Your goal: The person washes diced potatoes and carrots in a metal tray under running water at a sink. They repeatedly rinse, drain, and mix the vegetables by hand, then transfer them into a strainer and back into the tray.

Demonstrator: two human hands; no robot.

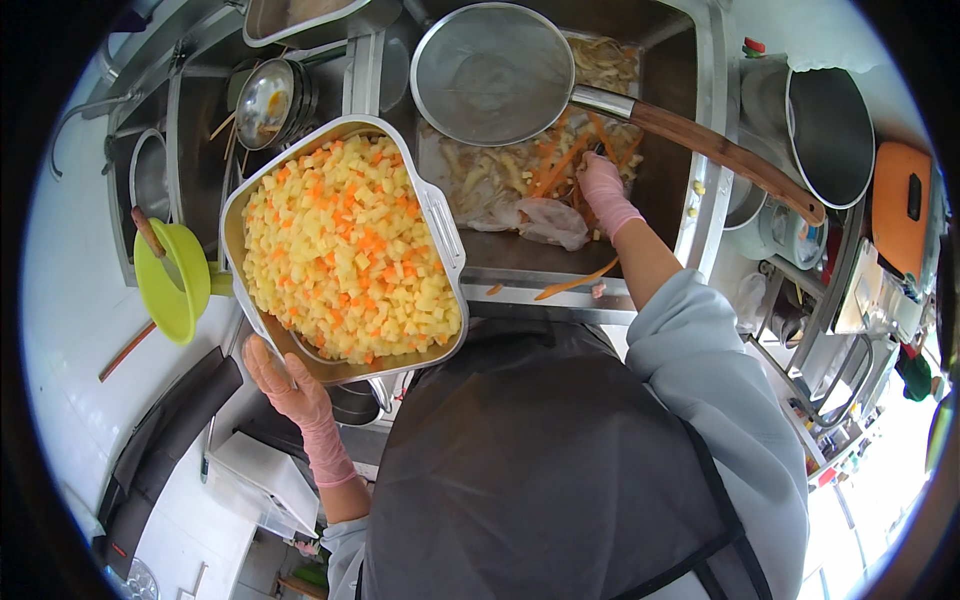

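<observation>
A deep rectangular metal pan (437,225), heaped with diced potato and carrot (352,255), tilts at the sink's near left. My left hand (300,405), in a pink glove, grips its near-left handle. Down in the sink, my right hand (604,193), also gloved in pink, is among orange carrot peelings (555,171) and pale peelings (480,169). Its fingers close around a small dark object (598,150), mostly hidden and too small to name. Just left of this hand lies a crumpled clear plastic bag (555,223).
A large fine-mesh strainer (491,75) with a wooden handle (724,142) spans the sink (667,90). Stacked metal bowls (266,105) and a lime-green plastic dipper (176,285) are at left. A tall metal pot (829,139) stands right. One carrot peeling (577,283) lies on the sink's front rim.
</observation>
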